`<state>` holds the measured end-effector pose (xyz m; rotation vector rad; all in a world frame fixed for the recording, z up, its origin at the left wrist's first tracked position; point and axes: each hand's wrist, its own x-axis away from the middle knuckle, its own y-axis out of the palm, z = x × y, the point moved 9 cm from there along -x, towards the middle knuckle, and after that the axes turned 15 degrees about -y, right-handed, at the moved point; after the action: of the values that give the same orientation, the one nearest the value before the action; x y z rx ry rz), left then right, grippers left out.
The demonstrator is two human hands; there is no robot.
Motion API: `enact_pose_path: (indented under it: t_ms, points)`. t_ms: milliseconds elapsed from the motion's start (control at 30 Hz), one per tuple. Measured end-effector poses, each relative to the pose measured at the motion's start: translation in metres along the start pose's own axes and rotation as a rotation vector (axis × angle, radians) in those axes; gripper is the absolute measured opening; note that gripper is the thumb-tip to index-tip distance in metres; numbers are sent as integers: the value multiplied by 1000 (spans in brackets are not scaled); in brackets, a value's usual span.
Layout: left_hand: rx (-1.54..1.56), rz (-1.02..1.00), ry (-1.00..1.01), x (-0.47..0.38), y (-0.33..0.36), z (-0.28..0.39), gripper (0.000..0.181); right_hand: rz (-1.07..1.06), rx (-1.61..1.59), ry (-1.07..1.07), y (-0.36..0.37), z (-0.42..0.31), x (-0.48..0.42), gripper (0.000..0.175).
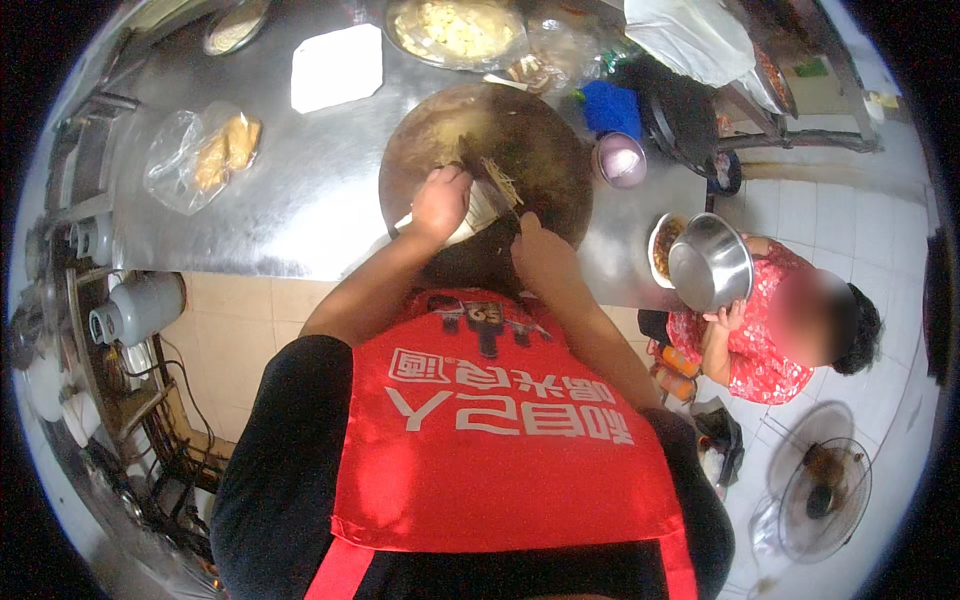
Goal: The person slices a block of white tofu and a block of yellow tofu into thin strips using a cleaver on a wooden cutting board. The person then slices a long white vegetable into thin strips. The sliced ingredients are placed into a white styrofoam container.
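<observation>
A round wooden chopping block [555, 157] stands on the metal table before me. My left hand [442, 202] presses with curled fingers on pale, flat food [472, 222] near the block's front left. My right hand [544, 251] grips a knife, its handle mostly hidden in the fist. The knife's broad blade [491, 198] lies close beside my left fingers. Thin pale strips [502, 180] are on the block just beyond the blade. The exact kind of food cannot be told.
On the metal table [300, 180] are bagged yellowish food [225, 152], a white tray [337, 69], a large dish of pale chunks [457, 30], a blue cloth-like item [611, 109] and a small bowl [619, 160]. At the right, a person [772, 322] holds a metal basin [711, 262] beside an oval dish [666, 244].
</observation>
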<state>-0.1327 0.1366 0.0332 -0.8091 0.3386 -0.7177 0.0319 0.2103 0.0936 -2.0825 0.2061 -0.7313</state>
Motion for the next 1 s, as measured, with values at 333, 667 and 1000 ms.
enact_pose_path:
  t_ms: [333, 667, 1000]
  points:
    - [-71, -56, -5, -2, 17, -16, 13, 9, -45, 57, 27, 14, -3, 29]
    - [-11, 1, 23, -4, 13, -19, 10, 34, -42, -2, 35, 18, -5, 28]
    - [-11, 1, 73, 0, 4, -12, 12, 11, 49, -38, -8, -12, 1, 25]
